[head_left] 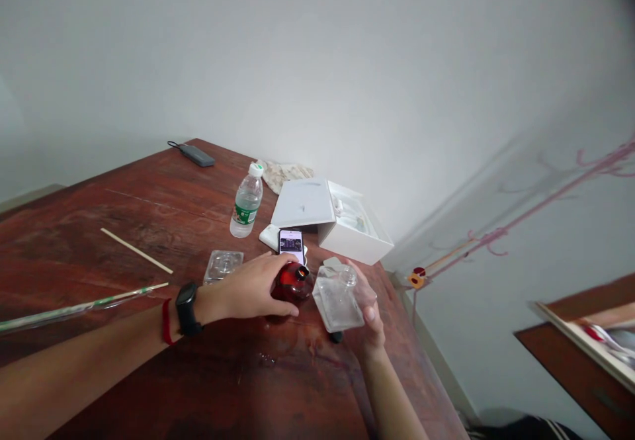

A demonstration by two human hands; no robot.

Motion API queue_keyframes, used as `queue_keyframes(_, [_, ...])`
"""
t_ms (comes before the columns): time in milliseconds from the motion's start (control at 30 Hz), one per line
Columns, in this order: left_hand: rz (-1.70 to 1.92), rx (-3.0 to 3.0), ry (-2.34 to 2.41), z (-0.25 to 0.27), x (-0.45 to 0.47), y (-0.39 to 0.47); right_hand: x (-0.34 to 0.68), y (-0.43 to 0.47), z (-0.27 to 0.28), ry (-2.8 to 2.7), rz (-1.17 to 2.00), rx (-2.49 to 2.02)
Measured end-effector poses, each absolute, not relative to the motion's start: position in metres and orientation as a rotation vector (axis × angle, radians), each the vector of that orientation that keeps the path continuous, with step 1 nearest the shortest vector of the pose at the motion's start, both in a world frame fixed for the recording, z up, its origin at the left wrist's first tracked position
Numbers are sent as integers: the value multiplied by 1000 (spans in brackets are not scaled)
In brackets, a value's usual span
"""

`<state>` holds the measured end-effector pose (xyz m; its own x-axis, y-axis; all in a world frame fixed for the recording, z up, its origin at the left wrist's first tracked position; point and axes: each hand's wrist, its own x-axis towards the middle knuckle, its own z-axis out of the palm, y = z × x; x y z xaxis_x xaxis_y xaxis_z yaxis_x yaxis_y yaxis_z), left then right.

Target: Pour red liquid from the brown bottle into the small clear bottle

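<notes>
The left forearm [94, 367] comes nearest, crossing a reddish-brown wooden surface [198, 387] that meets a pale, bare wall [297, 49]. The left hand [248, 288] has its fingers curled around a dark red bottle [294, 288] near the surface's middle. Just beside it, the right hand [370, 324] grips a clear square bottle [337, 302], thumb against its side, the other fingers mostly hidden. Droplets [266, 359] shine on the wood nearby. Beyond stand a capped water bottle [245, 207] and an open white box [352, 238], with a lit phone [292, 245] between them and the hands. A thin stick [136, 250] lies leftward; a pink rack [540, 210] slants along the wall at right.
</notes>
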<state>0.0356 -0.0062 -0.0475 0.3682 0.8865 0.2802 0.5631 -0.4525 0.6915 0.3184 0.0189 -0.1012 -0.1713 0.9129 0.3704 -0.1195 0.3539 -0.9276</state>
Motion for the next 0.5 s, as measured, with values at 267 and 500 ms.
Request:
queue_keyframes(267, [1159, 1939, 1103, -45, 7, -33, 317, 17, -99, -1448, 1165, -819])
queue_keyframes(500, [1259, 2051, 1191, -64, -5, -54, 314, 12, -108, -1567, 1222, -824])
